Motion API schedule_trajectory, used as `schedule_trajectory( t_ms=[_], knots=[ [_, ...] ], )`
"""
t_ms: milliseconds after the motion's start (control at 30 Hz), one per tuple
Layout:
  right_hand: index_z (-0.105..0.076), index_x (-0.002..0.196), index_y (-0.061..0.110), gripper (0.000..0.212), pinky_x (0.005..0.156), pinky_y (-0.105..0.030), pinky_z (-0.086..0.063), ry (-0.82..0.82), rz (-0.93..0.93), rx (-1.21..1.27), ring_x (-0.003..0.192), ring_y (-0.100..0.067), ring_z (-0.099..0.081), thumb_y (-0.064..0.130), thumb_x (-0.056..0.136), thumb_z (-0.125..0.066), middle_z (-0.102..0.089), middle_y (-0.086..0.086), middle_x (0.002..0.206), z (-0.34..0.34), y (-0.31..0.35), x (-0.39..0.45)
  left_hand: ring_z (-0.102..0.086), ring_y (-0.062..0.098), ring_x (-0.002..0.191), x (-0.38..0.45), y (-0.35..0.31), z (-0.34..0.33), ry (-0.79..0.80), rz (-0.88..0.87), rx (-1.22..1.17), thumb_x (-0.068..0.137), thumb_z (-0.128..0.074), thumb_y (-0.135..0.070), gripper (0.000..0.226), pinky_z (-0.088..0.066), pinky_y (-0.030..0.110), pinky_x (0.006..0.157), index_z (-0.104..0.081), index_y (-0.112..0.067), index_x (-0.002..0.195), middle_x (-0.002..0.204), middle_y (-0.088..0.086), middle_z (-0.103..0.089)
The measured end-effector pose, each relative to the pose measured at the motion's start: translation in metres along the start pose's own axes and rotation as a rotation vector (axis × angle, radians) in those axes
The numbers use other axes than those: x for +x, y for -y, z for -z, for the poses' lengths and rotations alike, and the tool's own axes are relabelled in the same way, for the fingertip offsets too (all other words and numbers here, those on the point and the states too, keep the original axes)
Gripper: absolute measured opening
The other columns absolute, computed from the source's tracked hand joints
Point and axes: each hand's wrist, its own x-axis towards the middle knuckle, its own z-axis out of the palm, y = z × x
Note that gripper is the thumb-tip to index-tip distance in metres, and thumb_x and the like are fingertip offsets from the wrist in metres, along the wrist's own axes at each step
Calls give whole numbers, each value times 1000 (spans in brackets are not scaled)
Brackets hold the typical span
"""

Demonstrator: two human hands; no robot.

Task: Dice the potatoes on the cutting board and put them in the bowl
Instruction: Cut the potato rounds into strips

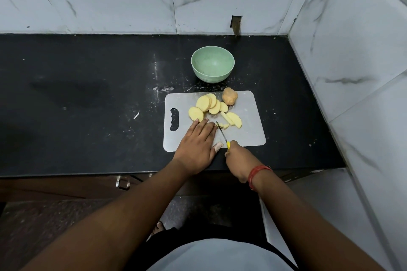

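Observation:
A grey cutting board [248, 134] lies on the black counter. Several yellow potato slices [206, 104] fan across its far half, with cut strips [231, 119] and small pieces [223, 126] to the right. An unpeeled potato end [229, 96] sits at the board's far edge. My left hand [197, 143] rests flat on the board with straight fingers, its fingertips beside the nearest slice. My right hand [236, 160] grips a yellow-handled knife [222, 134], the blade tip at the small pieces. A pale green bowl [212, 64] stands empty behind the board.
The black counter [88, 99] stretches far to the left. Marble-tiled walls close the back and the right side. The counter's front edge runs just under my wrists, with a metal cabinet handle [122, 182] below it.

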Motion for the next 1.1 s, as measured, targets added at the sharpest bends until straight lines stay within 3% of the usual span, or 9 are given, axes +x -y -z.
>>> schedule_trajectory(
  t_ms=[233, 367, 500, 567, 633, 733, 833, 967, 1100],
  knots=[
    [-38, 103, 7, 8, 47, -28, -22, -42, -95, 95, 57, -13, -38, 15, 101, -39, -43, 0, 73, -2, -1, 4, -39, 33, 144, 1, 0, -1, 0, -11, 14, 106, -32, -49, 65, -24, 49, 123, -51, -1, 146, 147, 15, -52],
    [-34, 103, 12, 4, 71, -31, -40, -2, -22, 61, 58, -10, -31, 13, 100, -37, -35, 1, 72, -5, -7, 7, -39, 34, 143, 0, 1, -1, 2, -24, 35, 106, -33, -50, 66, -24, 49, 123, -51, 0, 145, 147, 16, -52],
    [-45, 110, 9, 12, 57, -28, -35, -60, -72, 118, 57, -13, -36, 13, 102, -37, -40, 0, 71, -10, -14, -4, -40, 34, 142, 1, -1, 1, -5, -26, 39, 106, -36, -48, 64, -26, 49, 123, -53, 1, 144, 146, 16, -53],
    [-46, 116, 9, 18, 57, -27, -36, -45, -41, 170, 60, -12, -37, 14, 102, -36, -37, 3, 72, -13, -23, -4, -40, 34, 142, 0, -1, 1, -12, -28, 44, 106, -37, -48, 64, -26, 49, 123, -53, 1, 143, 146, 16, -53],
    [-42, 108, 12, 11, 58, -28, -40, 16, -15, 170, 64, -16, -43, 18, 101, -36, -39, 2, 74, -9, -30, -8, -40, 35, 143, -1, -1, 2, -19, -33, 51, 106, -36, -48, 64, -26, 49, 123, -53, 1, 143, 146, 17, -52],
    [-42, 100, 11, 14, 48, -27, -32, 61, 20, 232, 55, -16, -42, 23, 101, -37, -45, -5, 74, 1, -39, -17, -40, 35, 143, -1, -2, 3, -33, -52, 47, 107, -31, -48, 65, -27, 50, 122, -52, 2, 144, 148, 18, -51],
    [-42, 100, 12, 15, 45, -27, -34, -28, 25, 322, 51, -19, -44, 26, 101, -37, -48, -9, 74, 9, -46, -15, -40, 36, 144, -1, -3, 3, -35, -129, 43, 108, -30, -47, 64, -26, 51, 122, -50, 1, 145, 149, 19, -50],
    [-41, 94, 16, 16, 50, -31, -38, -148, 22, 403, 56, -20, -46, 30, 100, -39, -50, -8, 73, 18, -51, -9, -40, 35, 143, 7, -18, 7, -33, -269, 42, 108, -34, -49, 64, -23, 51, 123, -50, -1, 145, 150, 19, -49],
    [-43, 95, 14, 15, 57, -35, -40, -195, 53, 414, 61, -19, -47, 28, 101, -39, -51, -8, 73, 20, -49, -9, -39, 34, 145, 21, -37, 7, 7, -267, 50, 107, -28, -52, 68, -21, 50, 124, -52, -1, 145, 152, 19, -47]
  ],
)
